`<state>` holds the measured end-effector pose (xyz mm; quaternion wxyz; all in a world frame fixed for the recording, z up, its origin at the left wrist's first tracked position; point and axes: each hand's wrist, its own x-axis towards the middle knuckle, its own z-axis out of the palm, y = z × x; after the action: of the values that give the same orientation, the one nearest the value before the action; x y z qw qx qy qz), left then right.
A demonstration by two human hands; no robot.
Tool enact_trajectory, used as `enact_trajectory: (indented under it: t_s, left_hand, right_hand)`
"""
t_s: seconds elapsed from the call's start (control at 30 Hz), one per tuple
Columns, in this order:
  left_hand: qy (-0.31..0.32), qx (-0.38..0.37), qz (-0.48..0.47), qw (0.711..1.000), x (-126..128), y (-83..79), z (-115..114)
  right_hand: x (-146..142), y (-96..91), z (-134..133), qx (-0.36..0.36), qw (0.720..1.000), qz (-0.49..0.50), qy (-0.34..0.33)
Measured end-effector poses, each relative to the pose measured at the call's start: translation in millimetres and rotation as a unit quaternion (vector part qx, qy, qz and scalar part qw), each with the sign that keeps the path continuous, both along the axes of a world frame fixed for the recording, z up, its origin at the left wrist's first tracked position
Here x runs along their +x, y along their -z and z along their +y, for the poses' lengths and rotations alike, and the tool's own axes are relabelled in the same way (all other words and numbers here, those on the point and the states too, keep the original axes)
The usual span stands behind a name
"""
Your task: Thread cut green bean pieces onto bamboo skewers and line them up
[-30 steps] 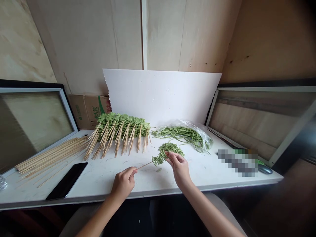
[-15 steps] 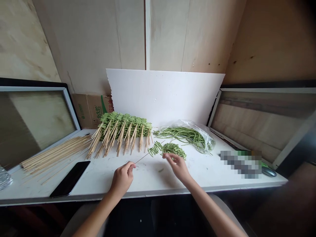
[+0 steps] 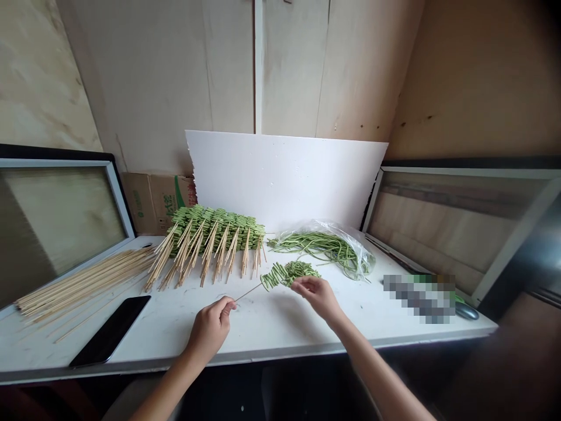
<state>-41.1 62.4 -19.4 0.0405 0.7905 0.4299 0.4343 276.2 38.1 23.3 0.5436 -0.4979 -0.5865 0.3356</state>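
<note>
My left hand (image 3: 211,327) is closed round the bare lower end of a bamboo skewer (image 3: 248,292), which slants up to the right. Several short green bean pieces (image 3: 272,277) are threaded crosswise on its far part. My right hand (image 3: 318,297) is by the far end of that row, thumb and fingers pinched together; what they hold, if anything, is hidden. Just behind its fingers lies a loose pile of cut bean pieces (image 3: 303,268), partly covered by the hand and the threaded row.
Filled bean skewers (image 3: 219,229) are stacked at the back left, sticks forward. Bare bamboo skewers (image 3: 83,280) and a black phone (image 3: 111,330) lie left. Long beans (image 3: 322,244) in a clear plastic bag (image 3: 366,257) lie back right; a mouse (image 3: 467,310) is far right.
My right hand has closed its fingers near the skewer's far end. The view has shifted slightly. A single bean piece seen on the table before no longer shows.
</note>
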Motion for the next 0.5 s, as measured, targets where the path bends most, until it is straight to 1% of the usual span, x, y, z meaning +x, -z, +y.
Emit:
enact_trajectory:
  t_s: [0.03, 0.1, 0.2, 0.27, 0.33, 0.5]
  left_hand:
    - [0.005, 0.0, 0.0, 1.0, 0, 0.0, -1]
    - [0.016, -0.006, -0.001, 1.0, 1, 1.0, -2]
    - [0.027, -0.016, 0.002, 1.0, 3, 3.8, -3]
    - [0.03, -0.02, 0.004, 0.999, 4, 5.9, -4]
    - [0.033, -0.021, 0.006, 0.999, 4, 7.4, -4]
    - [0.038, -0.017, 0.005, 0.999, 5, 7.7, -4]
  right_hand:
    - [4, -2.2, 2, -0.011, 0.998, 0.066, 0.006]
    - [9, -5.6, 5, -0.024, 0.982, 0.184, 0.016]
    - [9, -8.4, 6, -0.048, 0.951, 0.304, 0.005]
    - [5, -8.8, 4, -0.059, 0.938, 0.341, -0.02]
    - [1, -8.4, 2, -0.064, 0.932, 0.355, -0.041]
    - [-3, -5.6, 1, -0.067, 0.93, 0.359, -0.048]
